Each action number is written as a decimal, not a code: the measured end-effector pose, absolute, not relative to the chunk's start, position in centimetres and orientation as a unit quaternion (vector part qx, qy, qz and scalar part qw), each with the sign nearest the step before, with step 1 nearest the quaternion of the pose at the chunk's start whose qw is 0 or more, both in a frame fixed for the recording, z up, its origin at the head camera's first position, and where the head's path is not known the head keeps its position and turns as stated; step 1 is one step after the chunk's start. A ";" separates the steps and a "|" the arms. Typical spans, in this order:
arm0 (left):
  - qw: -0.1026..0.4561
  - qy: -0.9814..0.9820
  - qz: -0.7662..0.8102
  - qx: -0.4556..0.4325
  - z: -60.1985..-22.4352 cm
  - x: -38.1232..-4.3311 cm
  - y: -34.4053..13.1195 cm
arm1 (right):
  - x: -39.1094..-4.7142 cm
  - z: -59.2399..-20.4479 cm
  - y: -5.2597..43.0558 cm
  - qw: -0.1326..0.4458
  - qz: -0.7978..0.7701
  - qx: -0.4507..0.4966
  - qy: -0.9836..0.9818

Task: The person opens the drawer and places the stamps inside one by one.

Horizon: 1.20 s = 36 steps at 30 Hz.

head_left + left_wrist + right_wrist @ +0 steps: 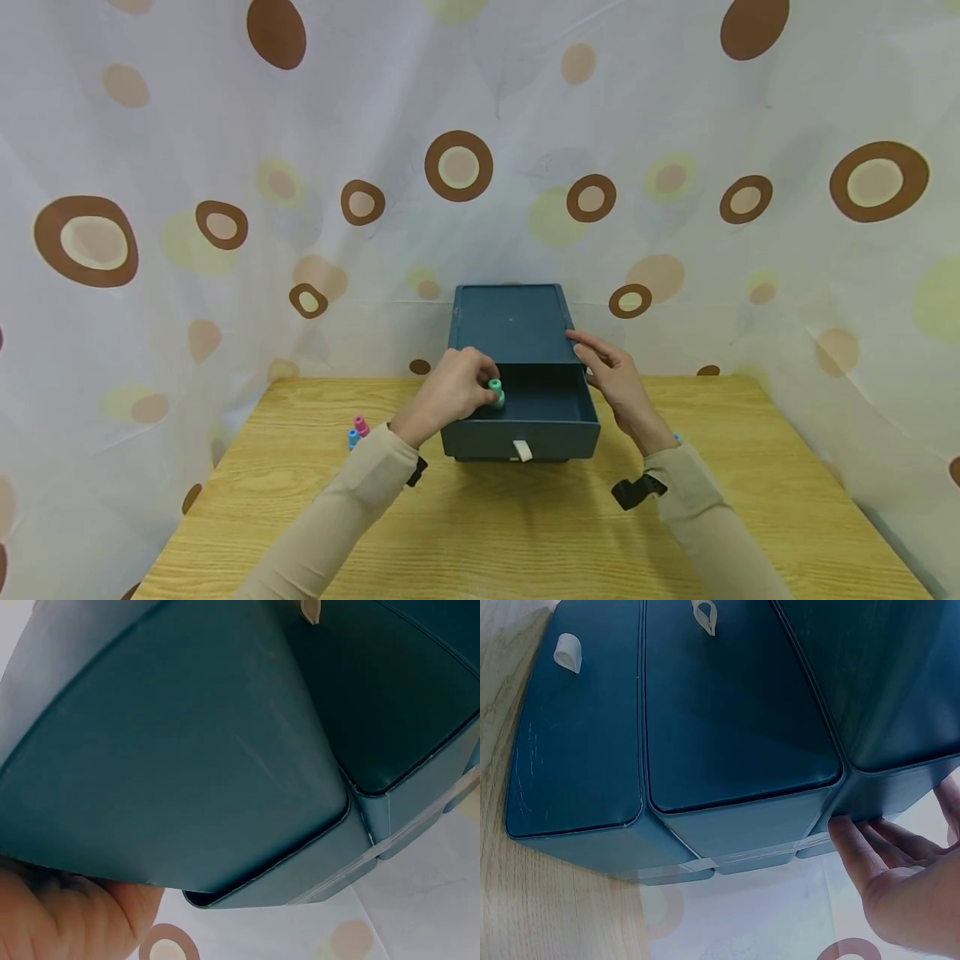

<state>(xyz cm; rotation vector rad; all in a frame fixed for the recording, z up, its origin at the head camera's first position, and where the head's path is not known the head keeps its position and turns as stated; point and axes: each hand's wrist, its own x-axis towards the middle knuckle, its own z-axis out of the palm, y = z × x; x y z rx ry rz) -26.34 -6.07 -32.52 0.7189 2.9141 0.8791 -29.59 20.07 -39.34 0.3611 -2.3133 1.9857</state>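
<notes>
A small mint-green bottle-shaped piece (496, 393) is pinched between the thumb and fingers of my left hand (455, 385), above the left part of a pulled-out drawer (521, 435). The drawer belongs to a dark teal cabinet (510, 323) and has a white pull tab (522, 450). In the left wrist view the drawer's wall hides most of that hand (71, 919), and the piece is hidden there. My right hand (617, 385) rests on the cabinet's right side, its fingers extended along the upper edge. The right wrist view shows those fingers (862, 844) against the cabinet's side.
Pink (361, 426) and blue (354, 438) pieces of a similar kind stand on the wooden table (465, 533), left of the cabinet. A bit of blue (678, 437) shows by the right wrist. Two lower drawers (731, 712) are closed. A patterned curtain (510, 100) hangs behind.
</notes>
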 end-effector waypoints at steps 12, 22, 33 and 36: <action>-0.010 0.933 0.274 0.232 -32.5 -26.1 -6.4 | -29.5 -39.5 20.2 0.033 0.643 0.121 -0.755; -0.055 0.919 0.309 0.240 -32.2 -25.8 -7.5 | -29.3 -39.1 20.1 0.041 0.643 0.125 -0.754; -0.146 0.833 0.474 0.247 -32.3 -26.4 -9.1 | -29.3 -39.1 20.0 0.039 0.645 0.120 -0.753; -0.150 0.811 0.515 0.233 -32.5 -26.5 -9.5 | -29.3 -39.2 20.0 0.039 0.646 0.123 -0.753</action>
